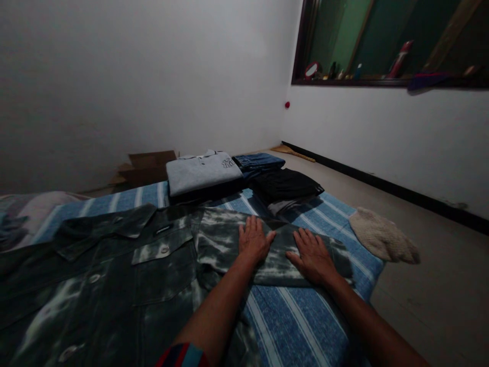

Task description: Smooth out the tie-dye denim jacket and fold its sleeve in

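A dark green tie-dye button shirt (114, 270) lies spread on a blue striped sheet (290, 326). Its sleeve (225, 237) stretches to the right across the sheet. My left hand (252, 240) lies flat and open on the sleeve, fingers together and pointing away. My right hand (314, 256) rests flat and open on the same sleeve, a little farther right, near the cuff. Neither hand grips anything.
Beyond the shirt sit folded clothes: a grey polo (202, 172), blue jeans (259, 162) and a black garment (287, 184). A cream knitted cloth (384, 237) lies on the floor by the sheet's right corner. A cardboard box (147, 165) stands by the wall. A window sill (382, 76) holds small items.
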A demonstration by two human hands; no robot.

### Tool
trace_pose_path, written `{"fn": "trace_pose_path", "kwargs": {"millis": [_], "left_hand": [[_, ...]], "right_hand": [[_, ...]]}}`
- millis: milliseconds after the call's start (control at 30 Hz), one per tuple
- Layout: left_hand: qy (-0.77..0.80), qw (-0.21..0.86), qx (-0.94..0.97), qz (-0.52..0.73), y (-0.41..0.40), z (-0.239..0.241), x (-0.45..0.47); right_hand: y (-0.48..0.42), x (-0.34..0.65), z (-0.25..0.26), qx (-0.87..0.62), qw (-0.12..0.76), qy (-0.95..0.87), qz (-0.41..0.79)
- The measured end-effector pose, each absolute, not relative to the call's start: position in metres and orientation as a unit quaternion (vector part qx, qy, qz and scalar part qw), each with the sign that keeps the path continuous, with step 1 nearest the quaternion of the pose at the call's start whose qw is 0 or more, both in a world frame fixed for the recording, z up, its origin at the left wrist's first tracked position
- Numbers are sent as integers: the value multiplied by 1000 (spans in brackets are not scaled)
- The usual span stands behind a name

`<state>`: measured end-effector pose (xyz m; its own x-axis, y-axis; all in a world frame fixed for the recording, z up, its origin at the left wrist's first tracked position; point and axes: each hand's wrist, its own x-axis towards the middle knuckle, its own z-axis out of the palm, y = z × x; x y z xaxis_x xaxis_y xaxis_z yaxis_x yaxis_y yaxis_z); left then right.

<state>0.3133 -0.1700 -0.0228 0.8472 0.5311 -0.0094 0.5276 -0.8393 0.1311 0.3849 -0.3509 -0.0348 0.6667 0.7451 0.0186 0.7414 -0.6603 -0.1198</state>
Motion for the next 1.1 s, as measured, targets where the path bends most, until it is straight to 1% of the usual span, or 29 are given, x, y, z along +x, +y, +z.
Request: {"fn": "trace_pose_path", "kwargs": {"millis": [300, 433, 533, 633, 733, 867, 1000, 1100], "left_hand": [[274, 56, 960, 18, -167, -21, 313], [292, 44, 954, 49, -178, -22, 315], [238, 60, 967, 70, -201, -21, 321], [142, 116, 982, 53, -223, -16, 331], [89, 155, 983, 46, -233, -12, 338], [76, 165, 983, 31, -230, -14, 341], [85, 143, 986, 31, -229, -17, 341], [91, 129, 987, 31, -234, -17, 344]], "right_hand": [[-351, 384, -32, -911, 55, -409, 19], [-350, 384, -31, -910, 61, -409, 25], [-349, 385, -31, -908, 66, -413, 26], [-349, 385, -31, -906, 69, -416, 22], [-350, 386, -30, -904, 73, -420, 15], [-349, 386, -27, -896, 85, -435, 18], [-354, 387, -17, -894, 88, -439, 25], [-371, 391, -5, -888, 101, -449, 1]]}}
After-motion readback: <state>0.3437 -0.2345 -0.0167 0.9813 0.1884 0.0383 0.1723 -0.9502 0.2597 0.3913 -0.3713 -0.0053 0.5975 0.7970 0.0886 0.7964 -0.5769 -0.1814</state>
